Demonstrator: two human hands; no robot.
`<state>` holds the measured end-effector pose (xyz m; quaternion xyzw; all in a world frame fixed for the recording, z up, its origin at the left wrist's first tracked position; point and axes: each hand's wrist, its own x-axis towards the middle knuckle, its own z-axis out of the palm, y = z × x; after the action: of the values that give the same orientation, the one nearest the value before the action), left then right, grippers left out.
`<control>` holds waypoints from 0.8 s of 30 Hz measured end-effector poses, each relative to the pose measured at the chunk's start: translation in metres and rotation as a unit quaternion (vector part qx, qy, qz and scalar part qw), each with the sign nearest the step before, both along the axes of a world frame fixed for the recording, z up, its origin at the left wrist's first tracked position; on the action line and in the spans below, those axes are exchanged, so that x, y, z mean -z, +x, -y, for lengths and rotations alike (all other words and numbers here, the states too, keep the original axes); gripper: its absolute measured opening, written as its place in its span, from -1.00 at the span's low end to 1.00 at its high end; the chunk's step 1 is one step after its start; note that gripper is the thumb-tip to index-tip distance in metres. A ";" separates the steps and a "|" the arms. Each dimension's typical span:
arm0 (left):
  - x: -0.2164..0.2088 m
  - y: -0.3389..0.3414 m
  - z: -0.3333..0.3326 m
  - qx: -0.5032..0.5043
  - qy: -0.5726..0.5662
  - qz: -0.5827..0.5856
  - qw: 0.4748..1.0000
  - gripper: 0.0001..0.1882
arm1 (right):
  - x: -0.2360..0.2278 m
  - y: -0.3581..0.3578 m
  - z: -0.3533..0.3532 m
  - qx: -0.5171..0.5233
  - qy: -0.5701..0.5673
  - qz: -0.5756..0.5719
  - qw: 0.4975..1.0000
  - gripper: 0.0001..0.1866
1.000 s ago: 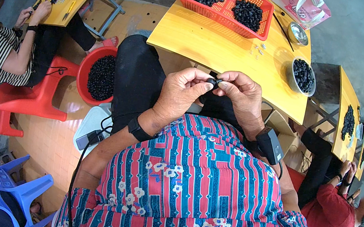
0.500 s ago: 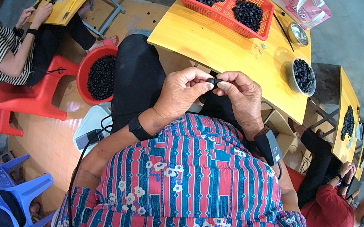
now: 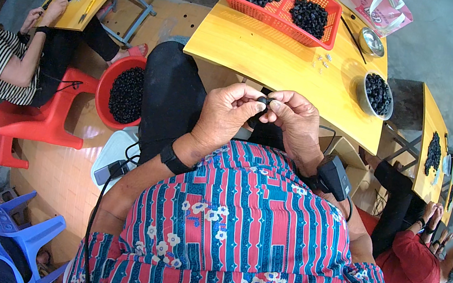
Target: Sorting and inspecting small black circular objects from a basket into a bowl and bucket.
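Observation:
Both my hands meet over my lap, just short of the yellow table's (image 3: 241,54) near edge. A small black part (image 3: 263,101) is pinched between them, round and dark, probably like the pieces on the table; my fingers cover much of it. My left hand (image 3: 228,112) grips it with thumb and forefinger from the left. My right hand (image 3: 299,120) pinches its other side with thumb and fingertips. On the table a red basket (image 3: 280,15) holds two heaps of black parts, and a metal bowl (image 3: 388,116) at the right edge is filled with more.
A red tub (image 3: 103,98) of black parts stands on the floor at my left, beside a red stool (image 3: 66,114). Small pale bits (image 3: 323,62), a dark stick (image 3: 354,40) and a second metal bowl (image 3: 371,41) lie on the table. People work at side tables left and right.
My right hand has shifted slightly left, closer to my left hand, and its wrist has turned a little. The black part stays pinched between both hands.

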<state>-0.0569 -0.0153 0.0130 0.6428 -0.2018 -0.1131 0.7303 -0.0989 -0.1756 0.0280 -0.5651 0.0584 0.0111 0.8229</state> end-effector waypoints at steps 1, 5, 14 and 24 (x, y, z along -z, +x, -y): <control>-0.001 0.000 0.000 0.005 0.000 -0.007 1.000 -0.86 | 0.001 0.000 -0.001 0.005 0.005 -0.001 1.000 -0.89; -0.005 -0.001 -0.001 0.028 -0.011 -0.066 0.997 -0.87 | 0.004 -0.001 -0.002 0.018 0.007 -0.007 1.000 -0.90; 0.007 0.000 0.002 0.000 -0.035 -0.053 0.998 -0.86 | 0.000 -0.001 -0.009 0.060 -0.073 0.034 0.995 -0.93; 0.007 0.001 0.001 -0.005 -0.024 -0.055 0.998 -0.85 | -0.003 -0.001 -0.007 0.068 -0.095 0.024 0.993 -0.88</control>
<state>-0.0563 -0.0163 0.0065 0.6192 -0.1606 -0.1395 0.7559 -0.1002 -0.1682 0.0309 -0.6356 0.0780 -0.0643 0.7654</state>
